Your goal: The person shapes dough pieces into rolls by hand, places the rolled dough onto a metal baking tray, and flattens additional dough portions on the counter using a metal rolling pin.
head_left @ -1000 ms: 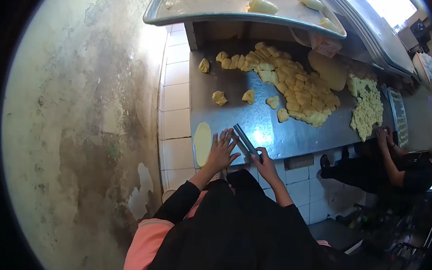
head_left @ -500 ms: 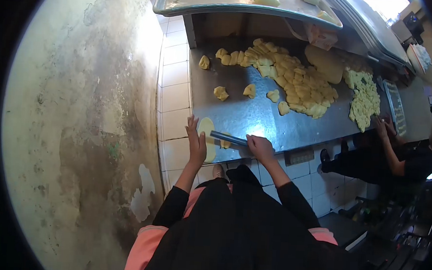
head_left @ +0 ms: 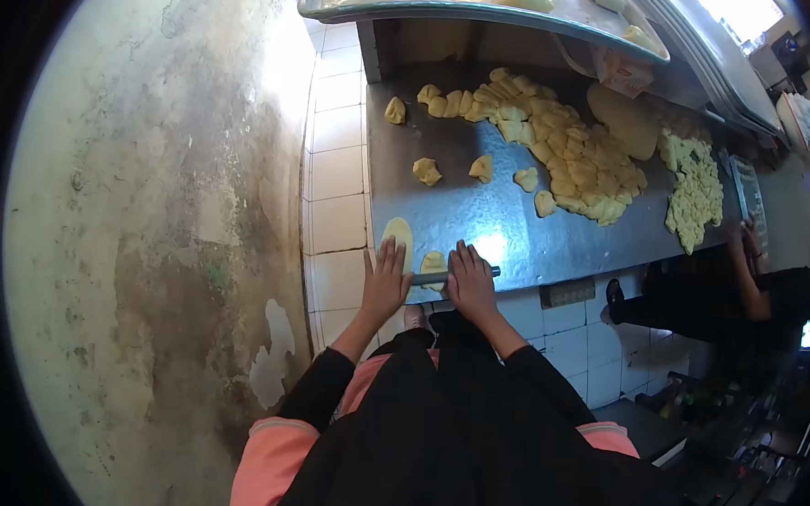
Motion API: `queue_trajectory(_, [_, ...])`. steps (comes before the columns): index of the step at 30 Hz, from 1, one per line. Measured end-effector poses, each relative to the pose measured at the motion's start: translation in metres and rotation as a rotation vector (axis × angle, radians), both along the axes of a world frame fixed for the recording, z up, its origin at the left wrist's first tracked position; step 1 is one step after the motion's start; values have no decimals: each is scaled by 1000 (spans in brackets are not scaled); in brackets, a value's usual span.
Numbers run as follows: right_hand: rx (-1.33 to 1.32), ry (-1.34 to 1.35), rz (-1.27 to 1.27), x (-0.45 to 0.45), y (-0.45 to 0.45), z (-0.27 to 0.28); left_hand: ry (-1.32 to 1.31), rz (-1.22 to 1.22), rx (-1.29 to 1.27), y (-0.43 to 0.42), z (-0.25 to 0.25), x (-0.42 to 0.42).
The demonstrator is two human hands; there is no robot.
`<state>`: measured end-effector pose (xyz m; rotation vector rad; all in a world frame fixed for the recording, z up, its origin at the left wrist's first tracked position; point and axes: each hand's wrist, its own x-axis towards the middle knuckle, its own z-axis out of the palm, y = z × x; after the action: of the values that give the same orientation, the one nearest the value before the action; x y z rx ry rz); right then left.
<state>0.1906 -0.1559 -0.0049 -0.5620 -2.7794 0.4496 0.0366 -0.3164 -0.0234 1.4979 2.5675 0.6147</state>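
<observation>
A grey rolling pin (head_left: 429,278) lies crosswise over a small flattened dough piece (head_left: 433,260) near the front edge of the metal table. On the pin's left end rests my left hand (head_left: 386,278), its fingers stretched out and partly over a long flat dough oval (head_left: 397,229). My right hand (head_left: 469,280) lies on the pin's right part with its fingers extended; the pin's tip shows beyond it. Both palms press from above, not wrapped round the pin. Farther back sit single dough lumps (head_left: 426,171) and a large dough pile (head_left: 570,156).
A raised tray (head_left: 491,16) with shaped dough overhangs the table's back. To the right are a paler dough mass (head_left: 695,195) and a co-worker (head_left: 769,289) beside the table. A stained wall (head_left: 149,240) stands at the left, with floor tiles between.
The pin was held tilted in my right hand; it now lies level across the small dough piece. My left hand moved left, then back right onto the pin. My right hand's fingers have opened out.
</observation>
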Motion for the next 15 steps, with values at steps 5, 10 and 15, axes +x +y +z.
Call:
queue_trajectory(5, [36, 7, 86, 53, -19, -10, 55, -107, -159, -37, 16, 38])
queue_trajectory(10, [-31, 5, 95, 61, -14, -9, 106, -126, -266, -50, 5, 44])
queue_trajectory(15, [-31, -83, -20, 34, -6, 4, 136, 75, -211, -27, 9, 36])
